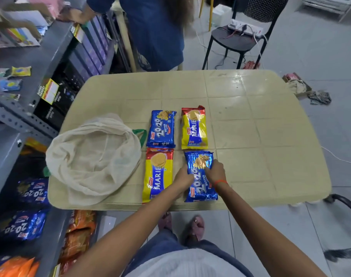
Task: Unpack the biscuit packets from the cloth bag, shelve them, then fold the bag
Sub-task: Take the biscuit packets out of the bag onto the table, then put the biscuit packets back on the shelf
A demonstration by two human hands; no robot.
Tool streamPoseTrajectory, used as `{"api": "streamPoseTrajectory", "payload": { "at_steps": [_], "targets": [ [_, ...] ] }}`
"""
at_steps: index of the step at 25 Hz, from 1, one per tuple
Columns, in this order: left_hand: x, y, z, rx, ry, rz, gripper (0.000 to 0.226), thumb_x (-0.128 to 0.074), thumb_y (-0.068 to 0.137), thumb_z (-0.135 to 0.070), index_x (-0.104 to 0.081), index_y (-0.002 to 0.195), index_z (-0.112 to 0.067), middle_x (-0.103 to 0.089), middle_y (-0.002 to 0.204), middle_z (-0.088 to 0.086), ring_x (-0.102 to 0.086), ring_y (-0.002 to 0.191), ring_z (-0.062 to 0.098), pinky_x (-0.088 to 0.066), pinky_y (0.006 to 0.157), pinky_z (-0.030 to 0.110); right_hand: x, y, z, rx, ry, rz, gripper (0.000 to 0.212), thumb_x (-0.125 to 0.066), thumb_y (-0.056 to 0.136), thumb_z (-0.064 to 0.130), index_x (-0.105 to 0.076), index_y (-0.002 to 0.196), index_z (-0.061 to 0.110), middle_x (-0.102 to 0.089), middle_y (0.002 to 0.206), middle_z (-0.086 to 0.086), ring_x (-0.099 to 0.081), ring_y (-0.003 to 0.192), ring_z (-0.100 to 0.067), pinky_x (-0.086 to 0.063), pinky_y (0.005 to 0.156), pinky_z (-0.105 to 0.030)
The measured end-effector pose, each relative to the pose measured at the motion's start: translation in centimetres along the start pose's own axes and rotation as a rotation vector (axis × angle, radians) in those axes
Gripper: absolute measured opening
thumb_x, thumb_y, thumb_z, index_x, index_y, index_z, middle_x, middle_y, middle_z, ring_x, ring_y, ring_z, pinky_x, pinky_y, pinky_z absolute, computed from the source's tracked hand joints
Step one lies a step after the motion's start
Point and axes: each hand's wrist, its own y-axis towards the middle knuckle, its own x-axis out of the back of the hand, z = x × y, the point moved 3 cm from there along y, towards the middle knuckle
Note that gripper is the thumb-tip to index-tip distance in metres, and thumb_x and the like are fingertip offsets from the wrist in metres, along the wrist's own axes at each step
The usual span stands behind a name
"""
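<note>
Several biscuit packets lie in a two-by-two block on the beige table [250, 116]. At the back are a blue 20-20 packet [162, 128] and a yellow Marie packet [194, 127]. In front are a second Marie packet [158, 174] and a second blue 20-20 packet [200, 176]. My left hand [184, 177] grips the left edge of that front blue packet. My right hand [215, 171] grips its right edge. The cream cloth bag [92, 158], with green handles, lies crumpled and open on the table's left side.
A grey metal shelf rack [14, 116] stands at the left, with blue 20-20 packets [24, 226] and orange packets on its lower levels. Another person in blue [156, 31] stands behind the table. A black chair [238, 39] holds a power strip at the back right.
</note>
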Motion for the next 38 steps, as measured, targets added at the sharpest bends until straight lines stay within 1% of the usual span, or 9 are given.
{"api": "streamPoseTrajectory", "payload": {
  "at_steps": [3,6,9,13,16,25,30,35,38],
  "targets": [
    [2.7,-0.3,-0.1,-0.135,0.059,-0.227,0.047,-0.046,0.093,-0.009,-0.044,0.14,-0.011,-0.053,0.142,0.01,-0.054,0.127,0.026,-0.044,0.092,0.023,-1.1,-1.8,2.8,0.185,0.03,-0.086,0.039,-0.046,0.093,0.007,-0.045,0.128,-0.009,-0.051,0.131,-0.026,-0.046,0.124,-0.036,-0.035,0.105,-0.039],
    [6.9,-0.9,0.3,-0.282,0.116,-0.502,0.046,-0.049,0.093,-0.006,-0.047,0.138,-0.008,-0.052,0.142,0.01,-0.049,0.131,0.024,-0.043,0.101,0.03,-3.6,-2.6,5.6,0.239,0.134,0.13,0.036,-0.047,0.096,0.011,-0.051,0.128,-0.004,-0.059,0.129,-0.023,-0.054,0.121,-0.034,-0.042,0.102,-0.04],
    [10.1,-1.1,2.2,-0.122,0.203,-0.605,0.052,-0.053,0.092,-0.014,-0.039,0.142,-0.01,-0.044,0.145,0.013,-0.041,0.134,0.03,-0.038,0.106,0.038,-5.9,-2.2,7.0,0.195,0.044,0.315,0.034,-0.051,0.095,0.018,-0.055,0.121,-0.004,-0.062,0.121,-0.023,-0.059,0.112,-0.032,-0.045,0.094,-0.035],
    [11.0,-0.6,4.2,0.204,0.07,-0.398,0.043,-0.053,0.092,-0.027,-0.053,0.129,-0.005,-0.061,0.129,0.02,-0.06,0.116,0.036,-0.048,0.101,0.045,-8.1,-2.6,7.2,0.117,-0.083,0.456,0.032,-0.047,0.097,0.027,-0.047,0.118,0.003,-0.055,0.105,-0.02,-0.056,0.094,-0.027,-0.048,0.081,-0.04],
    [11.4,-1.2,3.4,0.124,-0.068,-0.364,0.035,-0.058,0.087,-0.022,-0.059,0.119,-0.007,-0.068,0.118,0.019,-0.066,0.105,0.037,-0.052,0.097,0.048,-8.0,-2.7,7.9,0.171,-0.179,0.43,0.044,-0.045,0.098,0.033,-0.042,0.126,0.0,-0.058,0.124,-0.021,-0.058,0.11,-0.036,-0.052,0.087,-0.043],
    [10.4,3.7,-8.0,-0.132,-0.075,-0.332,0.022,-0.054,0.093,-0.018,-0.062,0.108,-0.004,-0.068,0.111,0.019,-0.066,0.097,0.032,-0.053,0.092,0.043,1.7,5.3,11.8,0.177,-0.093,0.168,0.046,-0.045,0.097,0.03,-0.045,0.126,-0.006,-0.054,0.13,-0.028,-0.054,0.117,-0.041,-0.045,0.096,-0.045],
    [8.7,8.8,-13.1,-0.174,0.008,-0.219,0.017,-0.041,0.094,-0.007,-0.058,0.096,-0.005,-0.06,0.085,0.016,-0.056,0.072,0.025,-0.044,0.064,0.031,4.8,9.0,12.7,0.101,0.044,0.017,0.043,-0.049,0.095,0.024,-0.04,0.127,-0.003,-0.055,0.129,-0.027,-0.054,0.118,-0.043,-0.045,0.094,-0.041],
    [8.3,10.7,-13.1,-0.126,0.007,-0.099,0.036,-0.035,0.096,-0.004,-0.051,0.129,-0.004,-0.064,0.119,0.02,-0.066,0.098,0.032,-0.056,0.077,0.039,4.6,9.4,12.3,0.166,0.093,0.063,0.045,-0.047,0.097,0.027,-0.037,0.135,0.004,-0.056,0.133,-0.021,-0.056,0.119,-0.039,-0.046,0.101,-0.046],
    [8.3,9.4,-10.5,-0.064,0.024,-0.217,0.035,-0.033,0.1,-0.015,-0.049,0.128,-0.004,-0.061,0.123,0.017,-0.062,0.104,0.031,-0.053,0.082,0.038,4.1,8.4,9.6,0.084,0.265,-0.048,0.046,-0.038,0.1,0.025,-0.035,0.14,0.003,-0.053,0.136,-0.022,-0.051,0.124,-0.039,-0.043,0.103,-0.046]
  ]
}}
